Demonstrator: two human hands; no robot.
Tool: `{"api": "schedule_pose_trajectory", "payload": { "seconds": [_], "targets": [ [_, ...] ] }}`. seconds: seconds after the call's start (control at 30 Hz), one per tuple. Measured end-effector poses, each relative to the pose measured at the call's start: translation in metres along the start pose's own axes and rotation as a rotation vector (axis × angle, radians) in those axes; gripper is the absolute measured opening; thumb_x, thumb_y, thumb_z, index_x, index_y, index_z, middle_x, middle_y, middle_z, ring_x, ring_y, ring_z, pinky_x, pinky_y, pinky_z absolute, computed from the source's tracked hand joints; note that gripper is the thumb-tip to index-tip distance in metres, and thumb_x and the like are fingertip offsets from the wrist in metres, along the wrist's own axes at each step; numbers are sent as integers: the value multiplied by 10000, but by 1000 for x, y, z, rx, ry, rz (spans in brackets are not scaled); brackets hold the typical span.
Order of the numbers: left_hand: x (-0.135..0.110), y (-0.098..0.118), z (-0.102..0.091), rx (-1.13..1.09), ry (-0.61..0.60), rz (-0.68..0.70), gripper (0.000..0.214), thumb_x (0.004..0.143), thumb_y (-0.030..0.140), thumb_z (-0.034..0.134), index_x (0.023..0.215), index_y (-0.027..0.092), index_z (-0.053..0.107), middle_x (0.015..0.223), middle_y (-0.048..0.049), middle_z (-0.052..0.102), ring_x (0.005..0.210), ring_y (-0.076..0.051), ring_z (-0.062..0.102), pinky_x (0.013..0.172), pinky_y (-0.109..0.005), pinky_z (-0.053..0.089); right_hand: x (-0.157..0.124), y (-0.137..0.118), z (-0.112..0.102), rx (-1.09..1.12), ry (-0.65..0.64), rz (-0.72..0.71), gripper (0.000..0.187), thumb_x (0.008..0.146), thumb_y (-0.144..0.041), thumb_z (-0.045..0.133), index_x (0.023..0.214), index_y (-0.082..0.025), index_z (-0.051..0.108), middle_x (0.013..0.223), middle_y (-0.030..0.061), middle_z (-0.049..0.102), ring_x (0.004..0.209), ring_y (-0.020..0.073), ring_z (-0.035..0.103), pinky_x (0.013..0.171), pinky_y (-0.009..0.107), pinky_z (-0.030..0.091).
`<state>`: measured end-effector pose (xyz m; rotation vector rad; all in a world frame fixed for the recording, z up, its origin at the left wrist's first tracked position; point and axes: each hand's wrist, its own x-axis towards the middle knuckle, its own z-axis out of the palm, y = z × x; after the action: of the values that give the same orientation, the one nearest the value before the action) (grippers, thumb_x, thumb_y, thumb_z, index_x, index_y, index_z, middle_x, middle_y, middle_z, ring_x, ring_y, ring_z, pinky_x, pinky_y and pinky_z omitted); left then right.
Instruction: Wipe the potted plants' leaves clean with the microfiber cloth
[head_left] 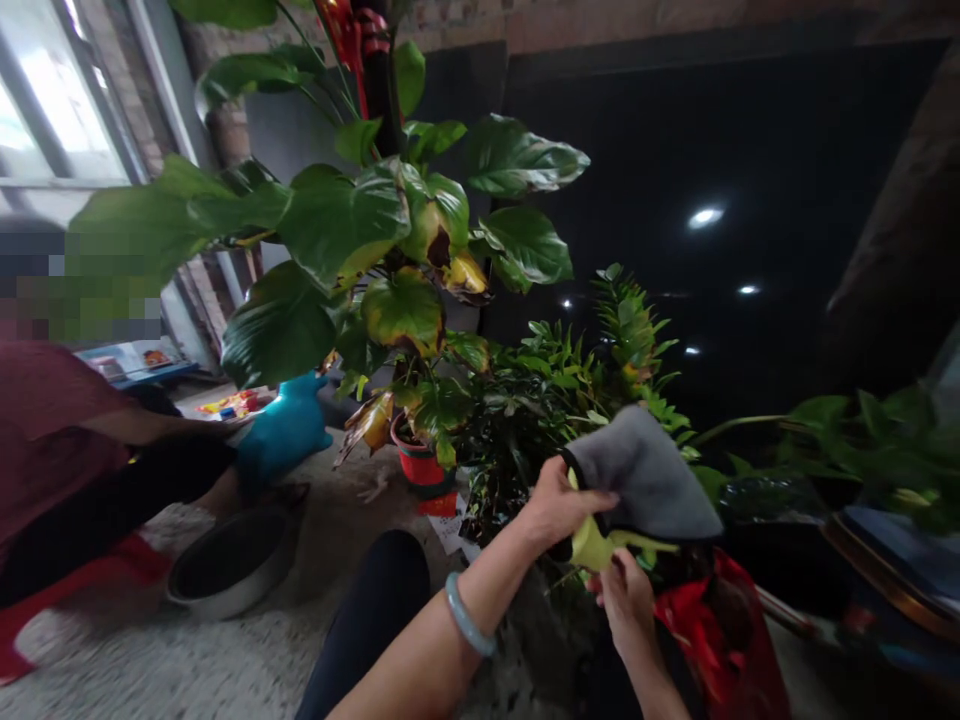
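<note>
A grey cloth (645, 475) with dark edging and a yellow-green underside is held up in front of the leafy plants. My left hand (559, 500), with a pale bangle on its wrist, grips the cloth's left side, thumb over the grey face. Just below, my right hand (626, 595) has its fingers pinched at the yellow-green lower part of the cloth. The fingertips of that hand are partly hidden. Dark green foliage (517, 410) grows right behind the cloth.
A tall broad-leaved plant (352, 220) stands in a red pot (424, 465). To the left, a person (67, 440) sits on a red stool (82, 600) near a grey basin (229, 560) and a blue object (289, 435). A red bag (724, 630) lies right of my hands.
</note>
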<state>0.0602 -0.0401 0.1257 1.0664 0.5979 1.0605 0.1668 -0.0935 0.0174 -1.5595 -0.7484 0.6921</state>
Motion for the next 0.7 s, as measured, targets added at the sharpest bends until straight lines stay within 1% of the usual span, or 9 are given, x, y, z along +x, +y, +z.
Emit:
{"api": "schedule_pose_trajectory", "payload": {
  "seconds": [0.1, 0.17, 0.23, 0.3, 0.37, 0.47, 0.53, 0.6, 0.7],
  "targets": [
    [5, -21, -17, 176, 64, -188, 311, 385, 61, 766, 678, 135, 694, 673, -24, 700, 744, -241, 646, 797, -408, 521, -4, 3, 4, 53, 10, 25, 436, 404, -667, 608, 391, -276, 415, 354, 23, 456, 347, 176, 425, 373, 333, 364],
    [4, -15, -28, 140, 155, -209, 329, 383, 60, 765, 696, 132, 692, 684, -32, 705, 720, -232, 645, 775, -404, 526, -6, 4, 6, 86, 13, 31, 452, 378, -656, 659, 413, -260, 444, 377, 22, 484, 358, 166, 433, 378, 324, 380],
    [4, 7, -28, 23, 190, -115, 378, 385, 102, 790, 752, 121, 700, 735, -47, 720, 722, -224, 650, 772, -387, 528, -8, 2, 7, 115, 13, 32, 463, 406, -654, 682, 508, -233, 520, 425, 12, 523, 386, 165, 465, 390, 309, 399],
    [7, 32, -17, -69, 157, 8, 414, 392, 161, 816, 789, 115, 709, 775, -60, 729, 751, -230, 658, 782, -378, 528, -9, -1, 8, 133, 9, 39, 490, 433, -656, 687, 602, -214, 561, 450, -5, 531, 406, 164, 490, 392, 292, 404],
    [15, 44, -3, -114, 108, 107, 416, 416, 201, 821, 810, 122, 716, 806, -60, 732, 797, -239, 661, 808, -377, 521, -10, -3, 10, 141, 5, 48, 513, 437, -651, 688, 660, -203, 575, 459, -18, 529, 412, 161, 499, 391, 281, 405],
    [26, 23, 4, -26, 72, 97, 354, 444, 156, 794, 789, 137, 716, 807, -44, 728, 814, -230, 653, 837, -370, 507, -11, -4, 12, 147, 4, 54, 541, 400, -646, 685, 682, -197, 578, 485, -8, 556, 406, 157, 500, 384, 279, 403],
    [28, -7, -8, 151, 110, -50, 323, 411, 67, 768, 719, 140, 704, 739, -32, 716, 769, -226, 644, 816, -376, 509, -10, -3, 12, 141, -8, 60, 516, 370, -629, 696, 616, -195, 567, 463, 11, 556, 390, 158, 493, 373, 280, 391],
    [24, -31, -27, 266, 233, -203, 295, 387, 28, 751, 651, 141, 681, 648, -22, 688, 735, -235, 638, 784, -398, 514, -11, -1, 10, 131, -24, 72, 485, 361, -604, 712, 559, -190, 556, 457, 41, 573, 381, 160, 493, 364, 279, 376],
    [17, -25, -45, 163, 304, -157, 318, 403, 51, 755, 705, 132, 694, 689, -35, 706, 729, -224, 644, 779, -390, 518, -12, 0, 8, 133, -31, 83, 491, 390, -603, 700, 616, -186, 572, 502, 54, 621, 377, 161, 499, 360, 275, 369]
  ]
}}
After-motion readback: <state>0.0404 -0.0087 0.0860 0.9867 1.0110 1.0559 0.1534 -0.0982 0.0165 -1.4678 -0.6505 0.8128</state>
